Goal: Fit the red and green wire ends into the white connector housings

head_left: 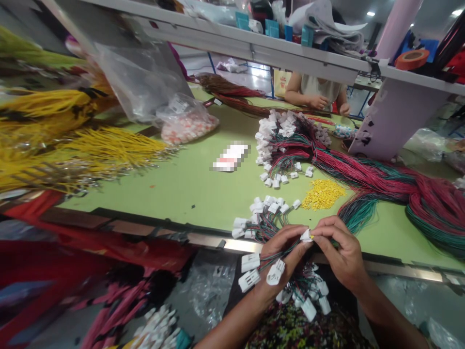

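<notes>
Between thumb and fingers, my left hand (281, 249) pinches a white plastic connector (306, 236) with thin wires attached. My right hand (343, 252) meets it from the right, its thumb and forefinger closed on a small yellow clip (311, 236) at the connector's end. More white connectors (276, 272) on wires hang around my left hand and wrist. Just beyond my hands lies a pile of small yellow clips (324, 194). A cluster of white-ended wires (267, 213) rests at the table's front edge.
Thick bundles of red and green wires (370, 177) cover the right of the green table (181, 189). Yellow cables (119, 150) lie at left, near a bag of orange-white parts (189, 126). A shelf (283, 51) spans above. Across the table sits a person (316, 92).
</notes>
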`<state>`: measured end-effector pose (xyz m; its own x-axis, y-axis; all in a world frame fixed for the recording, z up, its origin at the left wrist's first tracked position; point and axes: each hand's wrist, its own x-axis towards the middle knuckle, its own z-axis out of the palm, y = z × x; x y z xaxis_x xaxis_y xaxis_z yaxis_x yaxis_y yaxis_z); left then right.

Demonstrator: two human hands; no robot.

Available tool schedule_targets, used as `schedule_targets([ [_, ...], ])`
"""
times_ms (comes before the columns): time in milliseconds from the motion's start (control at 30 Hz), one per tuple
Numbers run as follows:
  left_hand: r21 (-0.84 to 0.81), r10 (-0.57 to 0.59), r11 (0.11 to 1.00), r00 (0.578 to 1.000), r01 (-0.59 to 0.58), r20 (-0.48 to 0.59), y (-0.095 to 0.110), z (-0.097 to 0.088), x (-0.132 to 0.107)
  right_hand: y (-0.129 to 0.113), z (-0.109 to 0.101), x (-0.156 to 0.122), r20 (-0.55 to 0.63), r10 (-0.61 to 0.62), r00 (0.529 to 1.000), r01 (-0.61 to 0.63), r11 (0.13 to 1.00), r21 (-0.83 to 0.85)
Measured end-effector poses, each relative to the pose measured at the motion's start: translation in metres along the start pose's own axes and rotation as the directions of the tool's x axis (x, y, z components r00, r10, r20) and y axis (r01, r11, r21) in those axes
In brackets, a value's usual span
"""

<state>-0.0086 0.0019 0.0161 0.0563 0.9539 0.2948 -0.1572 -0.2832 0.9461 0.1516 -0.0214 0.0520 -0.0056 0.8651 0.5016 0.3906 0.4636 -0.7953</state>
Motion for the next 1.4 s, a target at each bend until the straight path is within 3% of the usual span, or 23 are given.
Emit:
schedule_targets([
  [200,0.059,0.019,0.998,1.0,-0.02,0.018,0.0,-0.002,0.001,0.001,0.0,-0.001,-0.004,0.022,1.0,-0.022,1.0,0.013],
  [333,0.095,0.048,0.994,0.998,-0.051,0.039,0.003,-0.001,0.001,0.003,0.002,-0.001,-0.021,0.132,0.991,-0.129,0.985,0.113],
  [533,0.083,0.134,0.987,0.991,-0.136,0.032,0.006,0.001,0.001,0.007,0.006,-0.002,0.04,0.299,0.953,-0.295,0.899,0.323],
  [767,0.12,0.159,0.978,0.984,-0.168,0.077,0.006,0.0,0.001,0.014,0.003,-0.006,0.109,0.467,0.877,-0.461,0.756,0.465],
  [867,0.122,0.133,0.982,0.986,-0.145,0.102,0.007,0.001,0.003,0.013,0.001,-0.004,0.137,0.471,0.872,-0.478,0.755,0.448],
  [967,0.11,0.103,0.987,0.987,-0.116,0.122,0.008,0.002,0.004,0.011,-0.002,-0.002,0.158,0.413,0.897,-0.441,0.81,0.388],
  [1100,0.06,0.076,0.994,0.982,-0.087,0.172,0.009,-0.003,0.006,0.006,-0.019,-0.004,0.164,0.252,0.954,-0.276,0.95,0.143],
  [1167,-0.022,-0.014,1.0,0.986,0.018,0.168,0.01,-0.007,0.007,0.004,-0.033,-0.01,0.245,0.203,0.948,-0.208,0.978,-0.006],
  [1233,-0.092,-0.175,0.977,0.973,0.19,0.148,0.011,-0.011,0.01,0.003,-0.048,-0.021,0.42,0.211,0.883,-0.158,0.975,-0.157],
  [1300,-0.109,-0.31,0.939,0.939,0.327,0.149,0.009,-0.01,0.013,0.004,-0.058,-0.033,0.62,0.258,0.741,-0.088,0.953,-0.292],
  [1367,-0.073,-0.355,0.925,0.918,0.372,0.177,0.005,-0.005,0.017,0.005,-0.062,-0.043,0.736,0.259,0.626,0.005,0.942,-0.336],
  [1400,-0.044,-0.35,0.93,0.917,0.364,0.191,0.003,-0.001,0.018,0.005,-0.062,-0.046,0.752,0.241,0.613,0.036,0.943,-0.331],
])
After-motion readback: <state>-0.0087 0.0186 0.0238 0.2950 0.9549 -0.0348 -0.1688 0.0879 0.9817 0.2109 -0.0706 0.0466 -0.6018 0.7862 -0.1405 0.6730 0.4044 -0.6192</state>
